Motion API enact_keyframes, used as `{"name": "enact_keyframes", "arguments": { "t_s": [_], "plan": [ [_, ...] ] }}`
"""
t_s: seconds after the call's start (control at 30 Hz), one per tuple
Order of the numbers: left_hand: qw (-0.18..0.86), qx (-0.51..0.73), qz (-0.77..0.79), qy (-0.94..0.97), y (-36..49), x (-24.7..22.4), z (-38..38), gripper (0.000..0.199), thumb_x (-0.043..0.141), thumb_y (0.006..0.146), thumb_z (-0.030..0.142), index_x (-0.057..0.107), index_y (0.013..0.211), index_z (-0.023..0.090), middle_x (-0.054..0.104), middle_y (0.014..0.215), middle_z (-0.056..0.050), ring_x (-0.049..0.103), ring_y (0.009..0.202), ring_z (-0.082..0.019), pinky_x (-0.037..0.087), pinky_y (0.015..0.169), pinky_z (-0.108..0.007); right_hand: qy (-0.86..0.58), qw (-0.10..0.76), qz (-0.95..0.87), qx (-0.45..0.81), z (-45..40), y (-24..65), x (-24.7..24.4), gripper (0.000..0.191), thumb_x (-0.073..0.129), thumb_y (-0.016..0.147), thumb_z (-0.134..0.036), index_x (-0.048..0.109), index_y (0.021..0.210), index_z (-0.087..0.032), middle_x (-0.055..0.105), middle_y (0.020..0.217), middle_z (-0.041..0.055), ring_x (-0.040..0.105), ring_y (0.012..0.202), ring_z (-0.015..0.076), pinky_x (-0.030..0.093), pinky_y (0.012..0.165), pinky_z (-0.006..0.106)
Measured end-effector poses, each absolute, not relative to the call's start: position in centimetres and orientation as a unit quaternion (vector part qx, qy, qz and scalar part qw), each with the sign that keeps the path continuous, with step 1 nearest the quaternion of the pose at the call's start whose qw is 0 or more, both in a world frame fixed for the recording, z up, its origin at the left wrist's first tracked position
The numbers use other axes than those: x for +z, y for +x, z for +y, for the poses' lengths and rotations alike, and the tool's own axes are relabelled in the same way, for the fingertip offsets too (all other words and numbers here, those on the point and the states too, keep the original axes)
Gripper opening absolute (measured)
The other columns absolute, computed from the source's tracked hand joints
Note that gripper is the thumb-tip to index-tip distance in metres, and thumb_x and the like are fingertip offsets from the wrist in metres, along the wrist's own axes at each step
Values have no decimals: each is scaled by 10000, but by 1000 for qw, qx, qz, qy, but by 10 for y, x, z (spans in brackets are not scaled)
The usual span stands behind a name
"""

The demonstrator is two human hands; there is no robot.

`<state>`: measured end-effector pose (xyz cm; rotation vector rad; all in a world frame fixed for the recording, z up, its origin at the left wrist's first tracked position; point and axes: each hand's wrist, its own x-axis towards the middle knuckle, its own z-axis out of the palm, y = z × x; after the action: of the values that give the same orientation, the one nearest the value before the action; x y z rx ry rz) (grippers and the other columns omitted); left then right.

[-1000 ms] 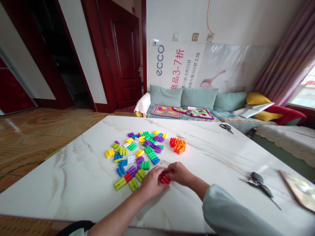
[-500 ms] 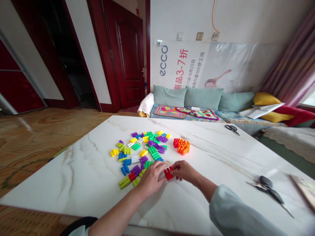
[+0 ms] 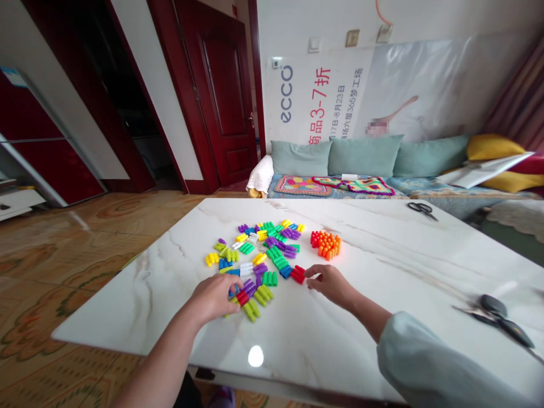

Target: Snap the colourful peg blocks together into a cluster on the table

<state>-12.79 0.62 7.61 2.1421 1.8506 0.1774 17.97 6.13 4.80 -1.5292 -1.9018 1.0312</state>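
Many colourful plastic toy building blocks with finger-like prongs lie on the marble-patterned table. My left hand is at the left end of a joined row of lime, red and purple blocks. Its thumb and fingers curl around that end and hide part of the lime piece. A red block lies flat, end to end with a blue block at the tail of a green row. My right hand is just right of the red block, fingertips by its edge, thumb and fingers slightly apart.
A cluster of upright orange and red blocks stands behind my right hand. Black-handled scissors lie at the right, and another pair of scissors near the far edge. A sofa stands beyond the table.
The red block, held between both hands before, now lies against the blue block. My left hand has moved left to the lime, red and purple row. The view has shifted slightly.
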Motion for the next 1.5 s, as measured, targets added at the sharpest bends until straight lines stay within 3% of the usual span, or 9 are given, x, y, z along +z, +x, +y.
{"name": "enact_keyframes", "arguments": {
  "t_s": [0.2, 0.33, 0.57, 0.7, 0.8, 1.03, 1.27, 1.4, 1.5],
  "plan": [
    [74, 30, 664, 743, -112, 63, -2, 404, 608, 609, 105, 641, 987, 246, 675, 919, -41, 642, 871, -272, 455, 702, -304, -523, 244, -733, 359, 56, 176, 52, 186, 542, 711, -132, 696, 804, -177, 705, 686, 17, 646, 638, 155, 468, 608, 238],
    [87, 160, 675, 715, -110, 64, 9, 283, 579, 646, 102, 652, 901, 201, 664, 943, -58, 628, 908, -248, 473, 803, -328, -516, 236, -743, 355, 55, 171, 50, 169, 537, 709, -116, 686, 764, -172, 689, 652, 15, 639, 617, 154, 466, 601, 240],
    [489, 416, 564, 520, -80, 68, 16, 275, 663, 722, 264, 647, 969, 145, 665, 920, -59, 653, 781, -173, 535, 788, -320, -479, 274, -714, 431, 40, 150, 65, 268, 597, 725, -192, 649, 987, -162, 695, 911, 38, 641, 664, 124, 503, 652, 243],
    [572, 476, 480, 465, -59, 63, 16, 361, 756, 690, 368, 650, 945, 134, 649, 838, -36, 635, 752, -142, 547, 768, -288, -457, 293, -718, 435, 32, 139, 70, 457, 650, 691, -202, 592, 1143, -166, 666, 1027, 56, 605, 660, 105, 503, 643, 241],
    [578, 489, 468, 455, -51, 61, 17, 403, 767, 681, 433, 648, 922, 133, 633, 781, -18, 620, 703, -125, 553, 690, -258, -465, 281, -733, 408, 33, 138, 63, 421, 661, 675, -193, 616, 1092, -151, 670, 972, 54, 590, 647, 105, 491, 626, 237],
    [535, 493, 509, 460, -51, 56, 21, 497, 738, 662, 530, 618, 932, 131, 665, 699, -32, 620, 591, -133, 529, 538, -231, -511, 212, -784, 282, 36, 145, 61, 275, 644, 663, -178, 705, 931, -166, 692, 831, 29, 584, 662, 123, 445, 627, 229],
    [440, 402, 568, 568, -58, 42, 29, 341, 586, 807, 464, 644, 911, 144, 649, 653, -32, 609, 537, -140, 468, 470, -214, -427, -48, -829, 359, 7, 146, 84, 153, 698, 611, -242, 758, 750, -219, 698, 666, -14, 600, 577, 121, 381, 504, 199],
    [250, 351, 545, 719, -57, 35, 30, 170, 586, 802, 216, 680, 941, 188, 670, 894, -61, 640, 781, -188, 529, 691, -301, -466, -40, -841, 271, 4, 140, 81, 170, 692, 624, -221, 751, 784, -227, 723, 765, 3, 634, 682, 149, 386, 543, 206],
    [112, 340, 511, 782, -55, 32, 30, 290, 575, 760, 67, 674, 992, 211, 626, 1046, -71, 574, 1022, -227, 471, 918, -383, -513, -18, -837, 189, 12, 140, 78, 134, 626, 696, -213, 729, 781, -219, 719, 799, 29, 647, 751, 176, 392, 590, 228]
  ]
}}
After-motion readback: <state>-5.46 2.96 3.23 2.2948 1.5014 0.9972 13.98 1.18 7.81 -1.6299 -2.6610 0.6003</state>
